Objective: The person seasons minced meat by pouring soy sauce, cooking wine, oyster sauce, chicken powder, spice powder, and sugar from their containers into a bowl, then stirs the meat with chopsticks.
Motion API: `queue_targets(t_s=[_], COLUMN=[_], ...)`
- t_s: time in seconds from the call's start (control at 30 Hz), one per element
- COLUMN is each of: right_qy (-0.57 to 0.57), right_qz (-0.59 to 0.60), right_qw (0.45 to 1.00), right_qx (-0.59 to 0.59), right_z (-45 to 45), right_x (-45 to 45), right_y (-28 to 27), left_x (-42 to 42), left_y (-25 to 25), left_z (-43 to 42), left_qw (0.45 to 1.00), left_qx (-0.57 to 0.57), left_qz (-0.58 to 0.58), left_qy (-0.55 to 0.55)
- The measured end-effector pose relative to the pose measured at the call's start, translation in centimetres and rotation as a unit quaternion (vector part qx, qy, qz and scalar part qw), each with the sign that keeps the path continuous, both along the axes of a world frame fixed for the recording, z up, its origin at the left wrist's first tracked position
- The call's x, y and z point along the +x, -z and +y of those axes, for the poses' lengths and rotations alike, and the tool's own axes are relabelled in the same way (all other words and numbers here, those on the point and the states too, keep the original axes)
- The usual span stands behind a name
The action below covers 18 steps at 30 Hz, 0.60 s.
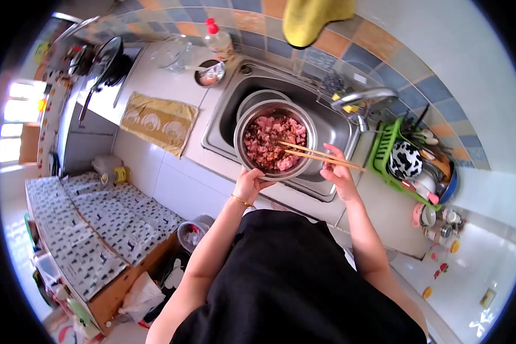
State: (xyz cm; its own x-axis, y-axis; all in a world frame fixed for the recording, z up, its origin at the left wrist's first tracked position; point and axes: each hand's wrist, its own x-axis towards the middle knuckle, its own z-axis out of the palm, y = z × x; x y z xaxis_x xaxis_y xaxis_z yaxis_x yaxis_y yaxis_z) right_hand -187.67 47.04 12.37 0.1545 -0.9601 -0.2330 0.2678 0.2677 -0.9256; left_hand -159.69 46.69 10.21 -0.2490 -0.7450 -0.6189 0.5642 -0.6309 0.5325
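My left hand (250, 186) grips the near rim of a steel bowl (240, 153), its fingers partly hidden beneath it. Inside the bowl lies pink minced meat (273, 135) with dark brown seasoning on it. Between the fingers of my right hand (339, 172) is a pair of wooden chopsticks (315, 153), their tips in the meat. The bowl is held over the steel double sink (217, 129), where another round metal vessel (261, 97) shows partly behind it.
A yellow cloth (159, 123) lies on the counter at left, near a small bowl (199, 78) and a red-capped bottle (219, 41). The faucet (364, 100) arches over the sink's right side. A green dish rack (378, 150) holds dishes and utensils. Below left stands a cloth-covered table (94, 223).
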Motion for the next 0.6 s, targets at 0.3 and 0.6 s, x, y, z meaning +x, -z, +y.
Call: queue_targets(t_s=[0.3, 0.6], right_qy=[-0.109, -0.097], right_qz=[0.126, 0.097], right_qw=[0.979, 0.986], right_qx=[-0.121, -0.098], right_z=[-4.9, -6.8], right_x=[12.4, 29.7], right_y=[-2.1, 0.0], left_x=[10.6, 25.9], left_y=[0.9, 2.8], left_z=[0.8, -2.5], left_qw=[0.997, 0.998], left_qx=[0.014, 0.0], left_qz=[-0.021, -0.029], left_qy=[-0.067, -0.057])
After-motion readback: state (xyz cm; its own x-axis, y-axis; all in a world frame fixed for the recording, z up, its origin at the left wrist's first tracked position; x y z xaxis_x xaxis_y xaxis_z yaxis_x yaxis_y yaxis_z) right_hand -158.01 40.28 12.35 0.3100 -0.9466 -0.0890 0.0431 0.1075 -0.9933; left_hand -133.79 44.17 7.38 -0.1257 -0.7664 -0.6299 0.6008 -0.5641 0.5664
